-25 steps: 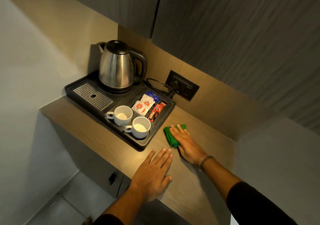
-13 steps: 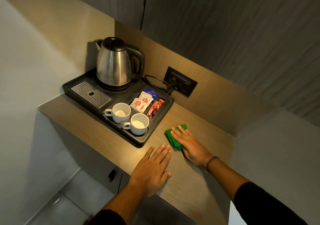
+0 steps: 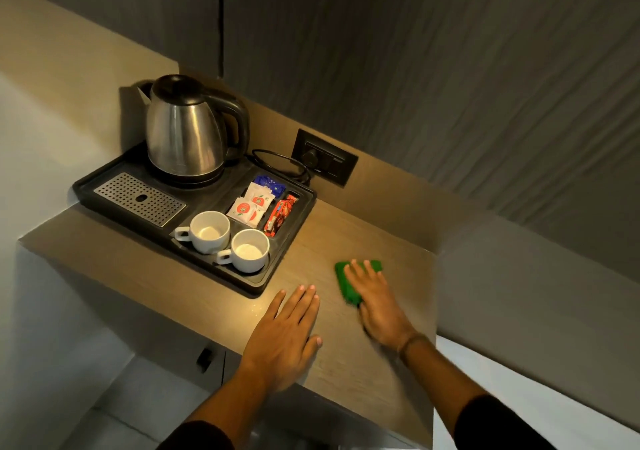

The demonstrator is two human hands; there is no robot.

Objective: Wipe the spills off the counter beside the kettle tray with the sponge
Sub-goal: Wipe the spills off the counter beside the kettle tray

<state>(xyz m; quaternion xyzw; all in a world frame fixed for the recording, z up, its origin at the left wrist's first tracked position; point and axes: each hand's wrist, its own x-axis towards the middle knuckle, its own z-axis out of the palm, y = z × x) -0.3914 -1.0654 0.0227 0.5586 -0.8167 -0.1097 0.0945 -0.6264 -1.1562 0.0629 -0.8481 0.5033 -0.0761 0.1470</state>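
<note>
A green sponge lies flat on the wooden counter, to the right of the black kettle tray. My right hand presses down on the sponge with fingers spread over it; only the sponge's left and far edges show. My left hand rests palm down on the counter near its front edge, just below the tray's near corner, holding nothing. A small shiny wet patch sits by the left fingertips.
On the tray stand a steel kettle, two white cups, sachets and a metal drip grid. A wall socket with the kettle cord is behind. Walls close the counter at left and right.
My right hand has slid the sponge to the right, away from the tray. The left hand stays flat on the counter. The camera view has shifted slightly.
</note>
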